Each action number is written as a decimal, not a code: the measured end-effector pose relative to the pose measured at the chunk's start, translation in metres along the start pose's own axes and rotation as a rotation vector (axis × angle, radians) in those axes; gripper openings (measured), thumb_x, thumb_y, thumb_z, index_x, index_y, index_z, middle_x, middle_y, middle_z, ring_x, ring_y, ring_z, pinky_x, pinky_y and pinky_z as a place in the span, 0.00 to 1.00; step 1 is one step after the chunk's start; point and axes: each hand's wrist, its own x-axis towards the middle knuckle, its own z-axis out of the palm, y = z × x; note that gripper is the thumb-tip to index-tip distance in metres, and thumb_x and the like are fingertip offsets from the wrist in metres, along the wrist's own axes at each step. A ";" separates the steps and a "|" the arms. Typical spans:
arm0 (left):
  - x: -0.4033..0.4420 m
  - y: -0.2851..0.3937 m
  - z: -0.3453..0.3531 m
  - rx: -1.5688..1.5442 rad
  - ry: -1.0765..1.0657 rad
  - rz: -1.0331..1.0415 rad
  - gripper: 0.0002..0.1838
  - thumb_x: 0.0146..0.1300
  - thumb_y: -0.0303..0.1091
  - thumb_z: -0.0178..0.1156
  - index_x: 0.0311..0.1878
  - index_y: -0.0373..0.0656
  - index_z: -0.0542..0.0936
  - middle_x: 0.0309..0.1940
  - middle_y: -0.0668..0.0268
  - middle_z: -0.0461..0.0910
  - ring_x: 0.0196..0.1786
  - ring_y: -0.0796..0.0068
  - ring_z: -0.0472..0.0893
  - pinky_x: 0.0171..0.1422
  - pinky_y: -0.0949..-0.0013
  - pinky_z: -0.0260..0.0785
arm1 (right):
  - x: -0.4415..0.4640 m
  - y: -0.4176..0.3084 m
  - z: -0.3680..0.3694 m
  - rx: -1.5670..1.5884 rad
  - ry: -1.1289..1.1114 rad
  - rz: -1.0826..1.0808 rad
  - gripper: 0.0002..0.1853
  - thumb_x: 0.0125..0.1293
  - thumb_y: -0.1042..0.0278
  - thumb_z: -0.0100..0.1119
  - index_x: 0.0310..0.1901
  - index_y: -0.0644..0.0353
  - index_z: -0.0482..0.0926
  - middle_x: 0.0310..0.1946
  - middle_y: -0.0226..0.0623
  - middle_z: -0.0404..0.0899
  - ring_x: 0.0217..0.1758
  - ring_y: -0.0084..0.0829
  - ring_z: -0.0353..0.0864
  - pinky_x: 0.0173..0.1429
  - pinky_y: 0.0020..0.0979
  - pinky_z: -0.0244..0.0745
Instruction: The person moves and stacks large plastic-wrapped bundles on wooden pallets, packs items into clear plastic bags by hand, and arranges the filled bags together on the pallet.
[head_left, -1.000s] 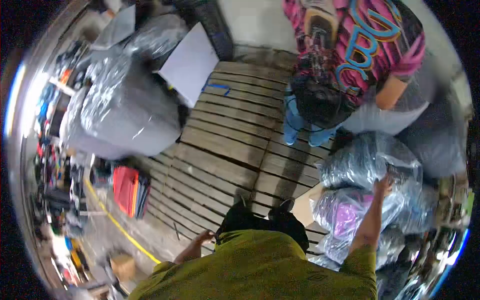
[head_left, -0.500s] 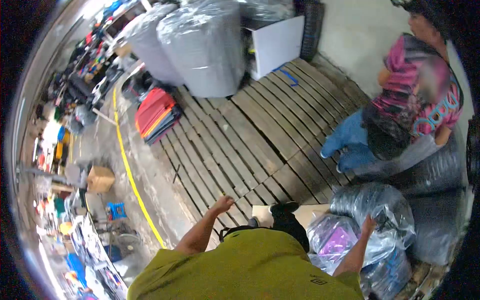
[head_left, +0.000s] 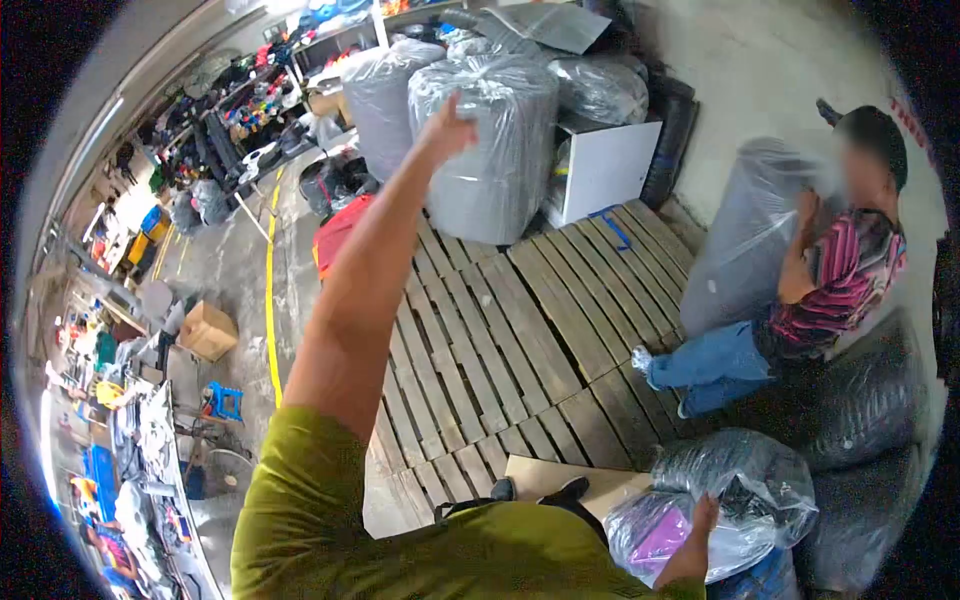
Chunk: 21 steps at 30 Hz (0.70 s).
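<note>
My left hand point(head_left: 447, 133) is raised at the end of my outstretched arm, index finger extended, holding nothing. From my view it overlaps a big grey roll wrapped in clear plastic point(head_left: 490, 175), apparently without touching it. Low on the right, my right hand point(head_left: 706, 514) hangs over clear plastic bags point(head_left: 770, 490), one with a purple item point(head_left: 660, 537) inside. Its fingers look loosely extended with nothing in them; whether they touch the plastic is unclear. Partly behind my left forearm lies a stack of red folded cloth point(head_left: 338, 238).
At right, a person point(head_left: 850, 260) in a pink and black shirt stands against a tall grey wrapped roll point(head_left: 745, 235). Wooden pallets point(head_left: 500, 340) cover the floor ahead. A white panel point(head_left: 612, 172) leans at the back. Left are a yellow floor line point(head_left: 271, 310) and a cardboard box point(head_left: 207, 332).
My left hand has swung up and forward from near my waist. The person at right has straightened up, and a grey roll now stands upright before them. My view has tilted upward.
</note>
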 end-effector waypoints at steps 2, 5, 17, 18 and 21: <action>0.038 0.067 -0.006 0.125 -0.167 0.007 0.28 0.56 0.37 0.54 0.62 0.44 0.69 0.25 0.65 0.81 0.25 0.73 0.78 0.29 0.66 0.71 | 0.004 -0.001 -0.008 -0.078 -0.025 -0.119 0.26 0.69 0.48 0.43 0.48 0.65 0.77 0.47 0.54 0.78 0.51 0.52 0.77 0.55 0.48 0.72; 0.021 0.125 0.024 0.248 -0.778 0.001 0.20 0.60 0.42 0.53 0.53 0.44 0.75 0.33 0.66 0.80 0.32 0.76 0.78 0.30 0.66 0.70 | 0.011 0.026 0.011 0.118 0.059 -0.168 0.17 0.66 0.57 0.47 0.44 0.60 0.79 0.40 0.48 0.80 0.48 0.47 0.78 0.53 0.46 0.73; -0.470 -0.099 0.321 0.144 -1.480 -0.556 0.27 0.64 0.41 0.55 0.66 0.45 0.66 0.49 0.63 0.76 0.50 0.66 0.75 0.48 0.57 0.73 | 0.014 0.062 0.018 0.384 0.006 0.144 0.26 0.55 0.51 0.61 0.43 0.68 0.73 0.39 0.58 0.79 0.46 0.59 0.77 0.49 0.48 0.73; -0.513 -0.111 0.323 0.169 -1.486 -0.600 0.28 0.64 0.41 0.55 0.66 0.45 0.66 0.50 0.63 0.75 0.50 0.65 0.75 0.49 0.56 0.72 | 0.010 0.046 -0.020 0.417 -0.090 0.277 0.22 0.56 0.54 0.61 0.41 0.66 0.75 0.41 0.58 0.78 0.46 0.57 0.78 0.48 0.47 0.74; -0.582 -0.118 0.319 0.214 -1.533 -0.726 0.29 0.62 0.39 0.56 0.67 0.44 0.64 0.51 0.60 0.75 0.51 0.62 0.74 0.50 0.56 0.71 | 0.038 0.063 -0.002 0.406 -0.025 0.204 0.22 0.55 0.51 0.61 0.39 0.65 0.76 0.41 0.57 0.79 0.47 0.56 0.78 0.48 0.48 0.74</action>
